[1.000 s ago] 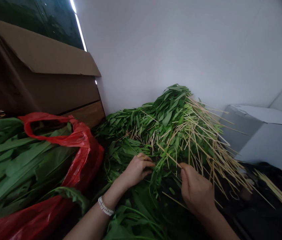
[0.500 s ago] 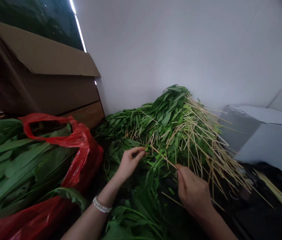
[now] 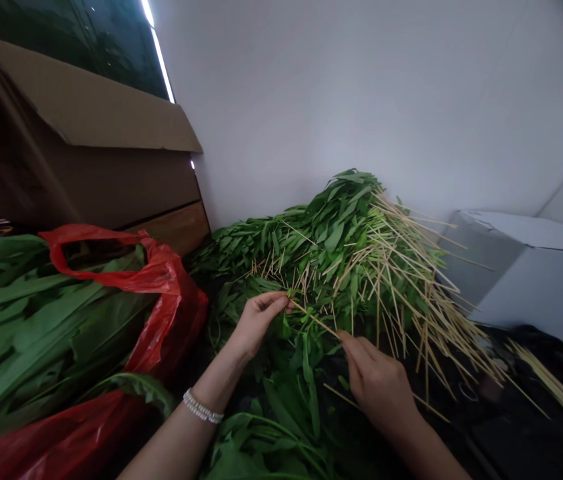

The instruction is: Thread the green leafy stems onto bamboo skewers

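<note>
A thin wooden skewer point(image 3: 316, 319) runs slantwise between my hands. My right hand point(image 3: 378, 373) is closed around its lower end. At the upper end my left hand point(image 3: 264, 317), with a beaded bracelet at the wrist, pinches a bit of green stem against the skewer's tip. Green leaves point(image 3: 308, 353) hang from the skewer. Just beyond, a heap of skewered leafy greens point(image 3: 336, 220) leans by the wall, its bare sticks point(image 3: 426, 300) fanning out to the right. Loose long leaves point(image 3: 266, 440) lie below my hands.
On the left a red plastic bag point(image 3: 171, 280) holds large green leaves point(image 3: 36, 327). Behind it stands an open cardboard box point(image 3: 111, 177). A white box point(image 3: 536, 273) is at the right, with more loose skewers point(image 3: 546, 377) in front. The pale wall point(image 3: 336, 87) closes off the back.
My right hand has moved a little left, towards my left hand, along with the skewer. The skewer tip is now at my left fingertips, and the leaves hang closer to them.
</note>
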Available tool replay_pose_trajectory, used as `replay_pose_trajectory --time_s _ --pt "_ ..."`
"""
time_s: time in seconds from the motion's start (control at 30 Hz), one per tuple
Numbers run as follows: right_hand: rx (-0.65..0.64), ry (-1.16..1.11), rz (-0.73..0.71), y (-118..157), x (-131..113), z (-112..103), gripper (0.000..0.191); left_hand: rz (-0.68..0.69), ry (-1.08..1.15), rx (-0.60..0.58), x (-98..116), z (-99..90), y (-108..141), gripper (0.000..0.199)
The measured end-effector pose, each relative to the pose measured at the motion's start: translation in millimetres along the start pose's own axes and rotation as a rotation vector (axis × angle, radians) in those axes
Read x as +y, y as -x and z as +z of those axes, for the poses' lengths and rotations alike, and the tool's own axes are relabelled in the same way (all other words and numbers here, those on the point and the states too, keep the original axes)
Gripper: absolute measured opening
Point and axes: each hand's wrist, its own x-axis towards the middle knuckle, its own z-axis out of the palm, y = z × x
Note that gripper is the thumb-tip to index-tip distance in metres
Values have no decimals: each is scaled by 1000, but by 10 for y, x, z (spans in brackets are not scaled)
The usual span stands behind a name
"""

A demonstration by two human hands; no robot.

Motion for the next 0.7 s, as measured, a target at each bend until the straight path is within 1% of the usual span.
replay_pose_trajectory --time_s 0.47,0.7 --pt "14 9 -2 -17 -11 -9 33 -1 -11 -40 4 4 8 20" --pt "12 24 -2 -7 -7 4 32 -30 -69 -6 20 14 20 21"
